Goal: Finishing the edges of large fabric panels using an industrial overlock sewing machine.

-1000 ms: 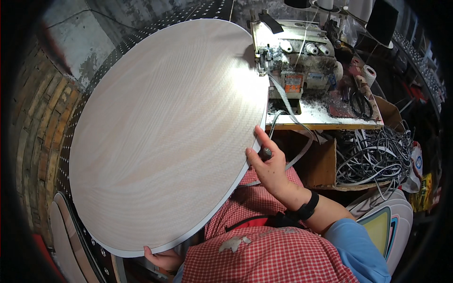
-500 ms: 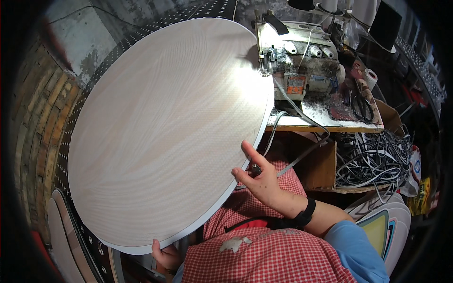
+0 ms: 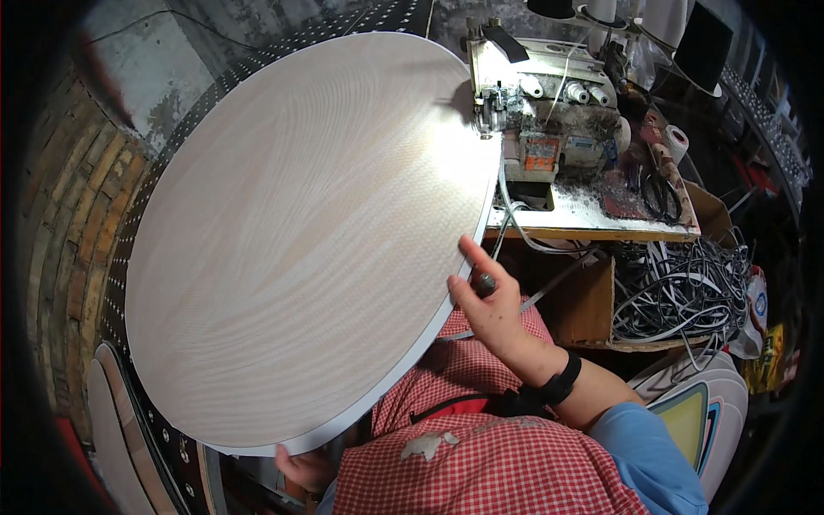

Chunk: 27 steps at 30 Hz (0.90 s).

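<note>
A large oval mat (image 3: 300,240) with a pale, wavy pattern and a white edge band spreads across the middle. Its right edge lies under the head of a sewing machine (image 3: 549,103), lit by a bright lamp. My right hand (image 3: 498,313) is at the mat's right edge, thumb and forefinger apart along the rim. A small dark round-ended tool (image 3: 486,283) sticks out of its curled fingers; the rest is hidden. My left hand (image 3: 305,469), slightly blurred, grips the bottom rim, with its thumb at the edge and its other fingers mostly hidden. A thin grey strip (image 3: 541,296) hangs below the machine.
Below the machine table (image 3: 592,230), a cardboard box (image 3: 584,300) holds tangled black and white strips (image 3: 678,287). Dark scissor-like handles (image 3: 659,197) lie on the table. More rounded mats (image 3: 712,403) stand at lower right and others (image 3: 116,429) at lower left. A brick wall (image 3: 81,249) rises at left.
The mat has turned slightly, its right edge shifting along under the machine. My right hand has moved up and to the right along the rim. The left hand stays near the bottom edge.
</note>
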Each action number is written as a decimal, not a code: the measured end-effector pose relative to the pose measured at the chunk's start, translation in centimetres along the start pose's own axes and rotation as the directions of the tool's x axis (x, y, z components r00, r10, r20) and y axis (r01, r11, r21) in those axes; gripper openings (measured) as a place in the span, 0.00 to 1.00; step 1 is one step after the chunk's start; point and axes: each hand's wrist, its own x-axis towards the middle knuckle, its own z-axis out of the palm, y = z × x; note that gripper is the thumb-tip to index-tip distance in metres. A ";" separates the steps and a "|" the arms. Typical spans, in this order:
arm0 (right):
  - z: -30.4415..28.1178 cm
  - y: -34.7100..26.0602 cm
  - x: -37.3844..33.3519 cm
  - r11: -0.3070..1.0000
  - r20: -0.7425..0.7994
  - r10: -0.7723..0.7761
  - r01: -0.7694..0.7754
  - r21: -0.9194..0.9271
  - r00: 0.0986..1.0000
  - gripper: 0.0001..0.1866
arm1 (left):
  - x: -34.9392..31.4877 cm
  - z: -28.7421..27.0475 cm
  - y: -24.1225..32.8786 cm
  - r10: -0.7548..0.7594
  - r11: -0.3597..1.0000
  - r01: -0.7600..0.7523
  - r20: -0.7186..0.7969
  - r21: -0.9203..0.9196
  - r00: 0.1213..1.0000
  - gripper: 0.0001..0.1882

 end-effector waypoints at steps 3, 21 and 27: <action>-0.5 -0.1 1.3 0.996 -0.079 -0.070 0.074 0.048 0.994 0.27 | 2.0 -2.3 -0.6 0.655 0.621 -0.574 0.049 0.534 0.754 0.32; -1.1 0.2 2.2 0.995 -0.119 -0.102 0.100 -0.021 0.988 0.28 | 3.7 -4.4 1.0 0.142 0.987 -0.155 0.189 0.053 0.972 0.30; -0.4 0.8 -0.2 0.986 0.001 -0.143 0.143 -0.088 0.990 0.29 | 1.9 -2.2 0.3 0.045 0.954 -0.125 0.284 0.271 0.958 0.30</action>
